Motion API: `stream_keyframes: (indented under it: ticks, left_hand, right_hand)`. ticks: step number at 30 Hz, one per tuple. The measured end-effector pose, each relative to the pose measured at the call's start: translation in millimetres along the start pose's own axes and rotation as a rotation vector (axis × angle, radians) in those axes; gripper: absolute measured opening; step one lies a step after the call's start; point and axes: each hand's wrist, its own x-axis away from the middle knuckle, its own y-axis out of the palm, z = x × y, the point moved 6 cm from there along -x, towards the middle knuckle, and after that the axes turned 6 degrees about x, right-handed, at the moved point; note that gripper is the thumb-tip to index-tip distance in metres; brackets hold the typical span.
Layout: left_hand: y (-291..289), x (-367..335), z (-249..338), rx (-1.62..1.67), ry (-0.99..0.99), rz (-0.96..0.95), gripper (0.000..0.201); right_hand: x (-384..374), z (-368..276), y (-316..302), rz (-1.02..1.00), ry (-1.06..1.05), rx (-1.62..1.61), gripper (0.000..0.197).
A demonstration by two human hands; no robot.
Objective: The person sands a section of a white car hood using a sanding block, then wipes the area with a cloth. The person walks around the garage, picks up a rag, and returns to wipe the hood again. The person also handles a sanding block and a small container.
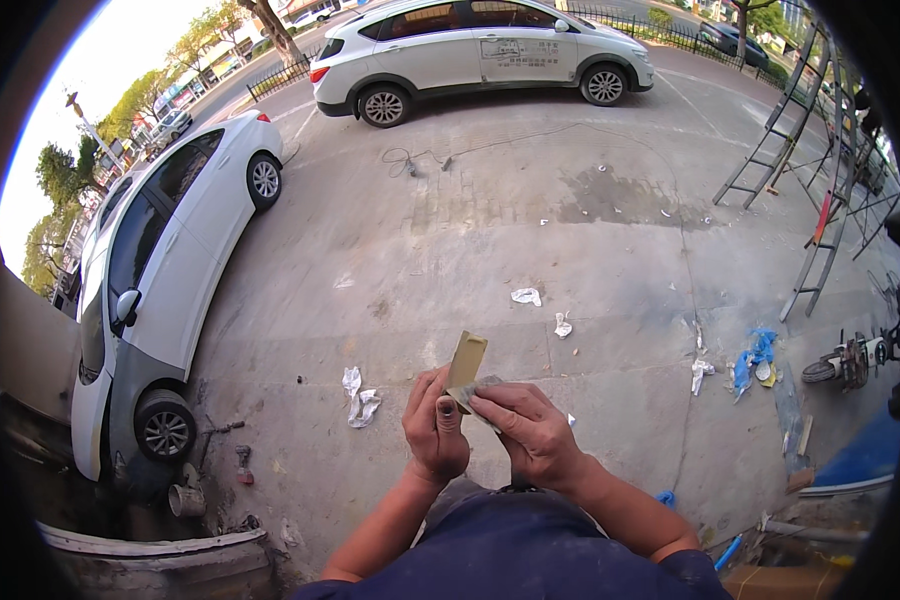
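In front of my body, both hands meet around a flat, olive-yellow rectangular block (468, 357) that looks like a sanding block. My left hand (436, 430) is closed on it, the block's upper end sticking up past the fingers. Fingers and thumb of my right hand (532, 432) pinch a thin greyish piece (477, 390), which looks like sandpaper, against the block's lower part. The hands hide much of that lower part, so I cannot tell how far the grey piece wraps around it.
A white car (185, 210) with a grey front fender stands at left; a red-and-dark power tool (243, 465) lies nearby. Beyond is a white SUV (480, 50). Crumpled white paper (360, 398), a cable (515, 143), blue plastic (755, 358) and a stepladder (832, 190) are about.
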Motion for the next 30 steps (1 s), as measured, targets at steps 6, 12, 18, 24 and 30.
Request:
stream_keyframes:
  ticks: [6, 12, 18, 24, 30]
  left_hand:
    - [-27.5, -15.6, -33.2, 0.404, -0.204, 0.069, 0.053]
    - [-39.4, 18.7, -64.7, 0.972, -0.675, -0.13, 0.052]
    - [-68.5, 20.4, -72.0, 1.138, -0.781, 0.03, 0.05]
    - [-88.1, 12.6, -77.3, 1.121, -0.724, 0.139, 0.052]
    - [-107.1, 0.1, -82.4, 0.996, -0.564, 0.225, 0.054]
  right_hand:
    - [-6.7, 9.0, -8.2, 0.052, 0.127, -0.101, 0.041]
    - [-13.4, 32.3, 6.4, 0.416, 0.452, -0.936, 0.04]
    - [-38.4, 7.0, 36.0, 0.03, 0.232, -0.015, 0.037]
    - [-53.3, -14.4, 46.8, 0.161, 0.067, 0.342, 0.046]
    - [-42.9, -26.2, 114.0, -0.118, -0.101, 0.338, 0.051]
